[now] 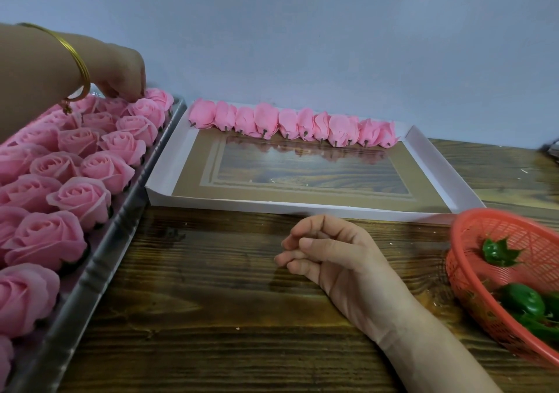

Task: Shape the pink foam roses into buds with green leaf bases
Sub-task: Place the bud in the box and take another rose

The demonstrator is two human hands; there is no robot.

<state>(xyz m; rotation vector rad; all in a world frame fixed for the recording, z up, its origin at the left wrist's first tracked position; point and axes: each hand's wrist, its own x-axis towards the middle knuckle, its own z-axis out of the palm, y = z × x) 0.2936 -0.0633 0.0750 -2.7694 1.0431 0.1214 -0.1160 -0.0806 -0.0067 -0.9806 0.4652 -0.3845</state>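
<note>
Several open pink foam roses (80,196) fill a silver tray (99,271) on the left. My left hand (121,72), a gold bangle on its wrist, reaches to the tray's far end, fingertips touching a rose (148,109) there. A row of shaped pink buds (290,125) lies along the far edge of a white cardboard lid (302,206). My right hand (329,256) rests on the wooden table with fingers loosely curled and nothing in it. Green leaf bases (499,252) lie in a red plastic basket (472,286) at the right.
A pale wall stands right behind the tray and lid. The dark wooden table (211,317) stretches between tray and basket. A dark object (553,150) shows at the right edge.
</note>
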